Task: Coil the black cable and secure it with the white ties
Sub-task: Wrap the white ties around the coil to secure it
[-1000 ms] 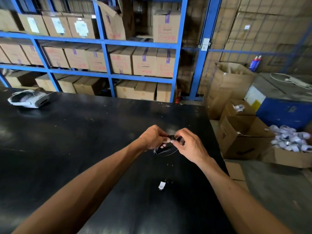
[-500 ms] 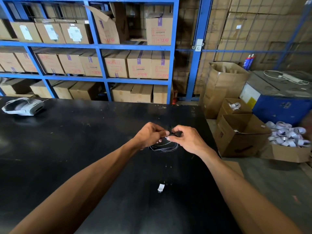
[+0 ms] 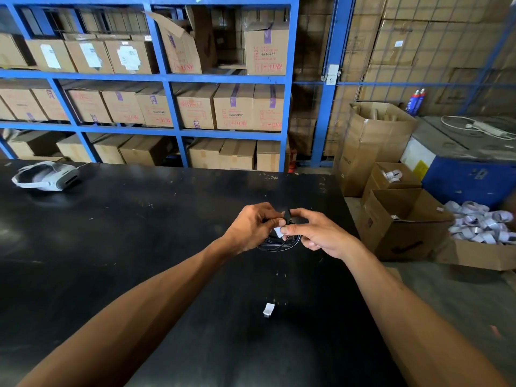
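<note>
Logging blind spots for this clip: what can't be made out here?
Head view only:
- black cable: the coil's top and loop count are covered by the left hand and right hand.
- white tie: wrapped or loose, hidden by fingers.
- second white tie on the table: too small for detail.

Dim, soft daylight; wide-angle bowing at edges

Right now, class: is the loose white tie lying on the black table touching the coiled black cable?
Apart. The head view shows the loose white tie alone on the black table, with bare tabletop between it and the coiled black cable held in both hands.
</note>
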The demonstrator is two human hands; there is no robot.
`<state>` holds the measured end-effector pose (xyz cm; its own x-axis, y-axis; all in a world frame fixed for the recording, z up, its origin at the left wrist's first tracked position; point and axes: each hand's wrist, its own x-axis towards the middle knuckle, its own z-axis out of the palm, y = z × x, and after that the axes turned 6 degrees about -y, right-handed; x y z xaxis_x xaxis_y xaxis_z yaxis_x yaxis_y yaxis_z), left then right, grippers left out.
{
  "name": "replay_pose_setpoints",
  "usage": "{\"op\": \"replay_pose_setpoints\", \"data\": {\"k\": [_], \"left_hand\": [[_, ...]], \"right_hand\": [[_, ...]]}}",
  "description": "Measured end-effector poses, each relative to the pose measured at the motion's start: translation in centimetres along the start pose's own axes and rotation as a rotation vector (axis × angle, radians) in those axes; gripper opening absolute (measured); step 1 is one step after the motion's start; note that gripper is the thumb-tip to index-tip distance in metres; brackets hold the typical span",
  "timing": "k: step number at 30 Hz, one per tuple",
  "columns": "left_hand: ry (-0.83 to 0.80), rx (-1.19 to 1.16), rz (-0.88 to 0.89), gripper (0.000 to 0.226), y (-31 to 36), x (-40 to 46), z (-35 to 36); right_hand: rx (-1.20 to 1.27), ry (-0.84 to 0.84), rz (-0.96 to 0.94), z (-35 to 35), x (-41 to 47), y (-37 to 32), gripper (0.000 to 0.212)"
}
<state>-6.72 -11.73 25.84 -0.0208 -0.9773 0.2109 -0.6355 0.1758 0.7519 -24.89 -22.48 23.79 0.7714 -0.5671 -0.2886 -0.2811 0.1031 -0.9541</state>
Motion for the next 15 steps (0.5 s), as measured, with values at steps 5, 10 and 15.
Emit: {"op": "replay_pose_setpoints", "data": {"k": [5,10,15], "left_hand": [[0.012,0.029,0.052,0.015,-0.2,-0.2,0.6],[-0.02,0.014,0.024,0.012,-0.4,-0.2,0.3],[-0.128,-0.05,-0.177,0.01,-0.4,0.3,-0.4]], "right_hand": [[0.118,-0.115,0.09,-0.4,-0.4,-0.4,0.039],[0.268,-0.083,0.086,-1.0,-0.4,-0.4,0.03],[-0.002,0.106,0.015,0.0,-0.3,-0.6,0.04]]}}
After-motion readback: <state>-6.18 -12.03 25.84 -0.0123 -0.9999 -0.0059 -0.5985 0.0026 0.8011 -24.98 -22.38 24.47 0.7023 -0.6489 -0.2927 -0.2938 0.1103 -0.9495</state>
